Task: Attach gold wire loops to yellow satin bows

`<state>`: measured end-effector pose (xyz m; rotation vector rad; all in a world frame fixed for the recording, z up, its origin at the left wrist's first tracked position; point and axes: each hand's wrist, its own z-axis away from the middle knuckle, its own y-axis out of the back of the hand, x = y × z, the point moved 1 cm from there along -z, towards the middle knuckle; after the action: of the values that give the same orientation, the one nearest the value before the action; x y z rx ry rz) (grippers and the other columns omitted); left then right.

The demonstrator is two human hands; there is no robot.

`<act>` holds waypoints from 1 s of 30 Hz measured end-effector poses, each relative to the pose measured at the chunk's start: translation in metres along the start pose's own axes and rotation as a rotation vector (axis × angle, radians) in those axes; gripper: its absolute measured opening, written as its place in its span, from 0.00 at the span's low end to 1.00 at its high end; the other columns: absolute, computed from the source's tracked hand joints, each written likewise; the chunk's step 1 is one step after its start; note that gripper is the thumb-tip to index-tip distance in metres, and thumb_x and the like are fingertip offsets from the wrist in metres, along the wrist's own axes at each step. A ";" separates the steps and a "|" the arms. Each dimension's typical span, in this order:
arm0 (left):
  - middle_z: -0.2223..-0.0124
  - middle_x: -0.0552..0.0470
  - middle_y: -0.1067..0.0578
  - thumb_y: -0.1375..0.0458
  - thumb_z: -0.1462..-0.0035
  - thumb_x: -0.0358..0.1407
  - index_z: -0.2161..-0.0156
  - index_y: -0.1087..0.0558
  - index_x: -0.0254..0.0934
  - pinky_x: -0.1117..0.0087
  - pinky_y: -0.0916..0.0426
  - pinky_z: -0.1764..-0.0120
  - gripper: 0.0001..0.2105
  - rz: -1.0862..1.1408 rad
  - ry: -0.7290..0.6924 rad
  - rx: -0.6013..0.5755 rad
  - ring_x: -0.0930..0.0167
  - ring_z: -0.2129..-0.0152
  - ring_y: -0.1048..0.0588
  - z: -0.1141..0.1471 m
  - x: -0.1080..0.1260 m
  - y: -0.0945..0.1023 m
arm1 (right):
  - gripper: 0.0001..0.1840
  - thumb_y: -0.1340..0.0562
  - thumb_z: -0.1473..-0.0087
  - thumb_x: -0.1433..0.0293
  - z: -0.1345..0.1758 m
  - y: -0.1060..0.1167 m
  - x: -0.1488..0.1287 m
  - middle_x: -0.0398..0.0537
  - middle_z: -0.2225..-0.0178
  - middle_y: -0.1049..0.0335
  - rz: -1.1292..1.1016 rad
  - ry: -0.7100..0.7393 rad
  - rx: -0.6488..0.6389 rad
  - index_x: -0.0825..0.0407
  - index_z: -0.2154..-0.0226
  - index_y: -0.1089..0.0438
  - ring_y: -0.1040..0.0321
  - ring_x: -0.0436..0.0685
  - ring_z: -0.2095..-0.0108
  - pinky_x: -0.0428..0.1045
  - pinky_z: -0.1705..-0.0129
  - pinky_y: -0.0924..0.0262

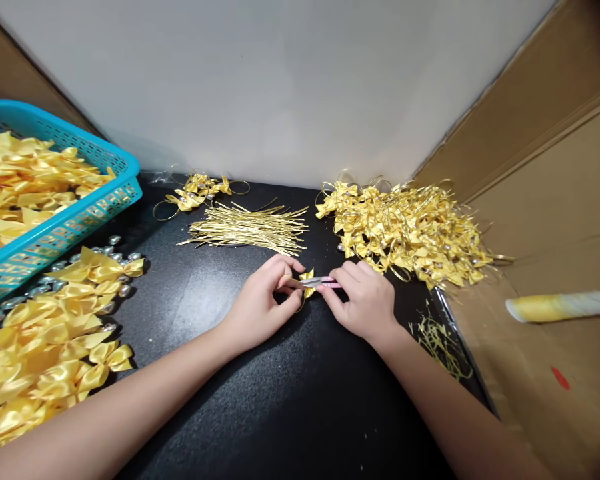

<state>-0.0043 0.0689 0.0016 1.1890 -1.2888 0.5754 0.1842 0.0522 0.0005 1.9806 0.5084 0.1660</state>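
At three o'clock from the left hand (263,303), narrow on a yellow satin bow (307,274), the right hand (365,298) around a silver-bladed tool (311,282).

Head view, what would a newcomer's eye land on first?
Likely the blue basket of yellow bows, far left. Next, the heap of looped bows at right rear. Then, in the middle, left fingers at one small bow and right fingers holding a slim tool.
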 end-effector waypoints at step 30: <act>0.61 0.49 0.28 0.44 0.45 0.35 0.69 0.29 0.39 0.55 0.46 0.55 0.04 -0.739 -0.100 0.010 0.61 0.59 0.34 0.003 0.004 0.000 | 0.13 0.35 0.54 0.68 0.004 -0.001 -0.035 0.39 0.77 0.38 -0.470 -0.409 -0.089 0.50 0.77 0.43 0.41 0.49 0.77 0.45 0.74 0.47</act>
<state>-0.0044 0.0651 0.0047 1.5950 -0.8298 -0.0201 0.1541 0.0346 0.0015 1.6946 0.6646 -0.4913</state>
